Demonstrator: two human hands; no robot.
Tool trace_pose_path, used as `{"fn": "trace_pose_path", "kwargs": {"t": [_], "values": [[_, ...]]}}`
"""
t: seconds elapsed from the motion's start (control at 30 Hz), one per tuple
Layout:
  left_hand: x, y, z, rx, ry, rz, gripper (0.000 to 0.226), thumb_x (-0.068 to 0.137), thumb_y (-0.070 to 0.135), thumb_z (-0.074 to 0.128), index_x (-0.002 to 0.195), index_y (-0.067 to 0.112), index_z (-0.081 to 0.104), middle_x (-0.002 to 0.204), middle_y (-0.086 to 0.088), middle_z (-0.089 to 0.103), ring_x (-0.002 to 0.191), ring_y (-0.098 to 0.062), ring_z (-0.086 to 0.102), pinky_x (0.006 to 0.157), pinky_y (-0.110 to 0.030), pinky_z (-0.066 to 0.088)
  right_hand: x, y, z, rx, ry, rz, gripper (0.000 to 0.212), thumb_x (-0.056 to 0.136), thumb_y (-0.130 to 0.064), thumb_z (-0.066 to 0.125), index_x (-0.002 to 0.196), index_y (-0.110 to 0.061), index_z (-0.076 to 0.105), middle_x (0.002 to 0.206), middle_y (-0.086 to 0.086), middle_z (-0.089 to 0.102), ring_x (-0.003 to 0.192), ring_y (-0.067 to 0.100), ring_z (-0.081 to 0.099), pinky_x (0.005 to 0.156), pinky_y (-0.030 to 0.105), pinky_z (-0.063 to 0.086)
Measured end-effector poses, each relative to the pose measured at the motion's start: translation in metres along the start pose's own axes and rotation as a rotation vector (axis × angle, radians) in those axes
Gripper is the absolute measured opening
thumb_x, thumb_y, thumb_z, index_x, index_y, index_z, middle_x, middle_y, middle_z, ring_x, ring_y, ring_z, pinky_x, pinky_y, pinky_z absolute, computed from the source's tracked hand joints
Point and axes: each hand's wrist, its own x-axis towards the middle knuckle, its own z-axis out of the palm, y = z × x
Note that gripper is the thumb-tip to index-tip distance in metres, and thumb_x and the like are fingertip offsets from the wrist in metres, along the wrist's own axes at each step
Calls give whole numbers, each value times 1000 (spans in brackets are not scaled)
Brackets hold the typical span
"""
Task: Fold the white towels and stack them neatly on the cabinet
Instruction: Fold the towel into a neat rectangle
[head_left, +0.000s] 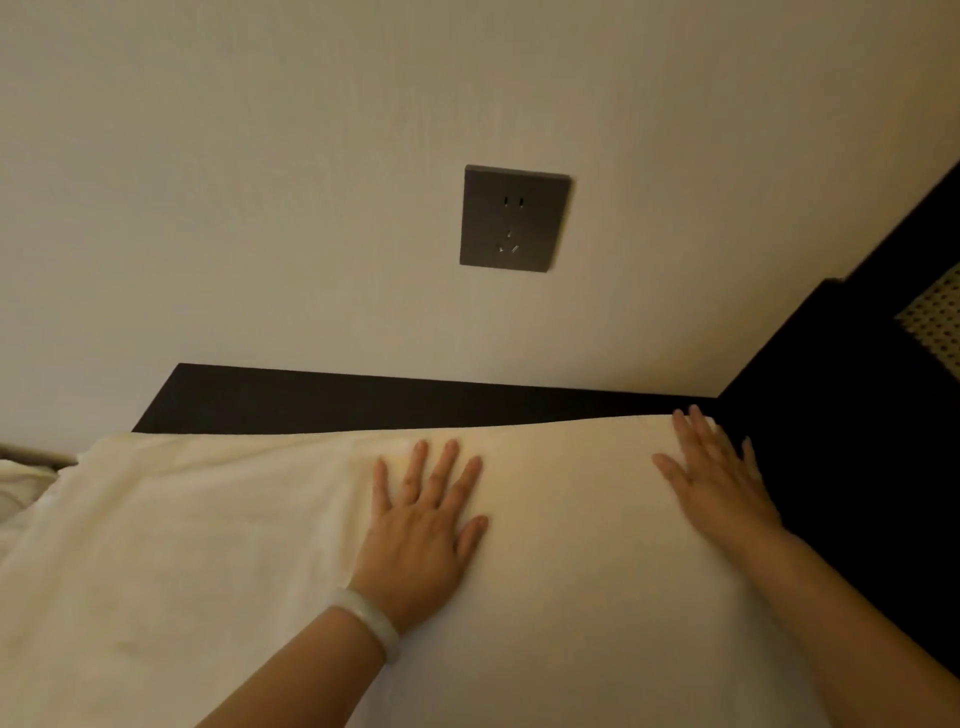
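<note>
At the back right corner of the cabinet (363, 400), the right hand (722, 483) pressed the towel (208, 545); the left hand (421, 525) lay mid-towel, both grips spread flat, the towel's length running left.

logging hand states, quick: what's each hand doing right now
Left hand: open, fingers spread, pressing flat on the white towel.
Right hand: open, flat on the towel near its right edge.

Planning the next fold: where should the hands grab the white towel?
Likely the far edge near the wall, pinched from above: the white towel lies flat on the cabinet, and that edge is exposed. Near edge is out of view.
</note>
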Motion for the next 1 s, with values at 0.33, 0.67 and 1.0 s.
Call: {"fn": "trace_pose_path", "kwargs": {"t": [0.33, 0.67, 1.0], "values": [[-7, -37, 1, -12, 9, 65, 63, 93, 59, -11, 152, 37, -19, 162, 7, -23, 145, -15, -30, 118, -47, -20, -60, -168, 27, 79, 85, -455, 63, 97, -57, 4, 155, -36, -12, 164, -7, -18, 149, 16, -21, 120, 47, -15], [-20, -75, -17, -46, 65, -367, 66, 96, 63, 2, 154, 37, -13, 163, 2, -20, 149, -34, -18, 115, -66, -5, -59, -162, 27, 92, 102, -463, 61, 101, -56, 11, 156, -37, -8, 163, -11, -17, 150, 14, -19, 120, 44, -16], [-28, -78, -18, -6, -28, -158, 63, 98, 58, -2, 151, 31, -22, 161, 3, -24, 147, -18, -24, 119, -51, -14, -4, -25, 11, 144, 37, -121, 61, 103, -50, 14, 157, -28, -5, 165, -7, -8, 150, 7, -11, 123, 41, -8]]}}
